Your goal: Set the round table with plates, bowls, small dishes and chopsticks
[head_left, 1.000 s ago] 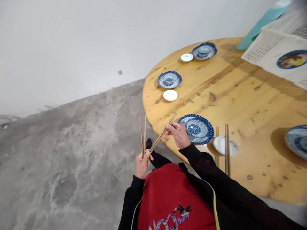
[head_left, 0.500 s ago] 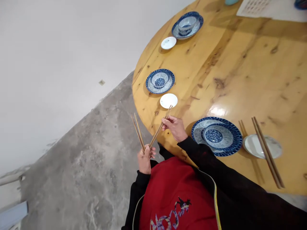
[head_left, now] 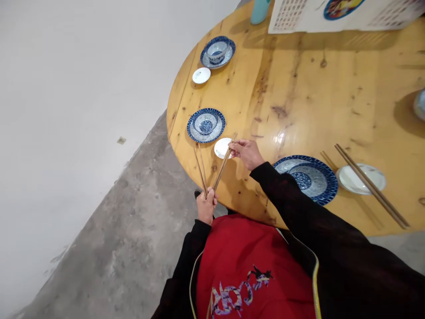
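Note:
My left hand (head_left: pixel 206 206) is closed round the lower ends of several wooden chopsticks (head_left: pixel 201 170), which fan out upward into two groups. With its fingertips, my right hand (head_left: pixel 246 153) pinches the right-hand chopsticks (head_left: pixel 222 172) near their upper ends, so both hands hold that group. Just behind my right fingers, partly hidden, is a small white dish (head_left: pixel 222 147). A blue-and-white bowl on a patterned plate (head_left: pixel 206 125) stands beyond the dish. Near my right forearm lies a larger blue-and-white plate with a bowl (head_left: pixel 310 177), partly covered by the sleeve.
Chopsticks (head_left: pixel 372 186) lie across a white dish (head_left: pixel 378 176) on the right of the wooden table (head_left: pixel 318 119). Farther back are another plate with a bowl (head_left: pixel 218 52), a white dish (head_left: pixel 201 75), a turquoise object (head_left: pixel 260 11) and a white basket (head_left: pixel 315 20). Grey floor lies left.
Both hands, still holding the chopsticks, have come forward over the table edge towards the small white dish. The view has shifted, showing more of the basket.

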Motion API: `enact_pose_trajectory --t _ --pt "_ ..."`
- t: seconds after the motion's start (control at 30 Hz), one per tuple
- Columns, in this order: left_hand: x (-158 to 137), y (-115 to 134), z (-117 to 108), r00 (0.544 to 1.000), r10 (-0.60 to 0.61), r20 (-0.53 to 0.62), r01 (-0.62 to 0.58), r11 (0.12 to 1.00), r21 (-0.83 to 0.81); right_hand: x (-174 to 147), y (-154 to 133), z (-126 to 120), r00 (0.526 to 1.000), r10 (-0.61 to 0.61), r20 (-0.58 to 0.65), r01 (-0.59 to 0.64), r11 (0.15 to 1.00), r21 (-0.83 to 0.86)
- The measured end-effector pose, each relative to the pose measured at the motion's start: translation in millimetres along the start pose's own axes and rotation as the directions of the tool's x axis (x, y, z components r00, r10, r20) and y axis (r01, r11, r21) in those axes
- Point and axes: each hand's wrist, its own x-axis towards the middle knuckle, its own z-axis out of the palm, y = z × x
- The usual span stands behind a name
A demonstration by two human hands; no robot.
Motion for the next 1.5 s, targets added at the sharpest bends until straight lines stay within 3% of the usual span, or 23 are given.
enact_pose_trajectory --t 0.27,0.53,0.97,1.5 --pt "58.5 13.1 15.3 0.994 0.088 0.072 -0.091 0.995 0.047 56.6 -10.4 -4.2 0.986 -0.083 -0.143 0.079 0.996 -0.031" --pt "88.0 1.0 21.4 0.996 0.091 0.016 -0.092 0.995 0.049 72.8 3.6 -23.1 0.987 -0.04 -0.153 0.021 0.992 -0.123" --pt "78.6 1.6 13.8 0.998 0.054 -0.025 -0.053 0.998 0.045 70.1 11.7 -21.1 0.997 -0.004 -0.076 -0.007 0.99 -0.138" --pt "74.2 2.6 18.5 0.998 0.069 -0.01 -0.068 0.992 0.107 66.8 6.5 -21.3 0.993 -0.01 -0.121 -0.003 0.994 -0.111"
